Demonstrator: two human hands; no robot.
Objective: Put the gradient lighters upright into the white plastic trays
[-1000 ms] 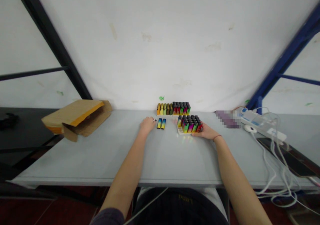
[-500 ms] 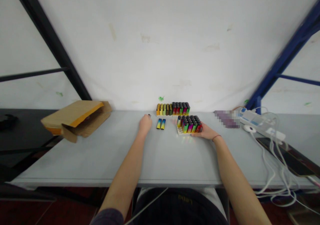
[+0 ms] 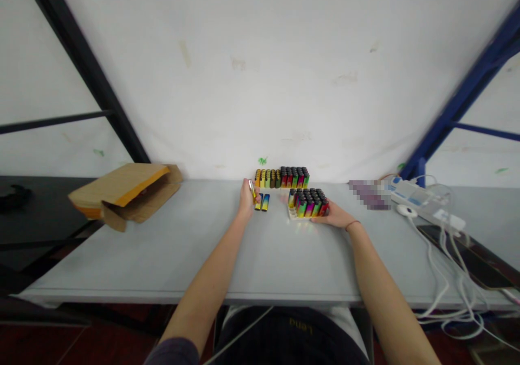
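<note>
My left hand is closed around a yellow lighter, which tilts upward and shows a shiny upper end. Just right of that hand, two blue-and-yellow lighters lie side by side on the table; my fingers partly cover the left one. A white tray carries several rows of upright, black-topped lighters in rainbow colours, with open slots at its front left. My right hand grips this tray by its right side, thumb along the front edge.
Behind, near the wall, stand a block of yellow-to-olive lighters and a block of multicoloured lighters. An open cardboard box lies left. A power strip, white cables and a dark phone-like slab occupy the right.
My left hand has moved right, toward the two lying lighters, and turned so the lighter in it shows. My right hand stays on the tray.
</note>
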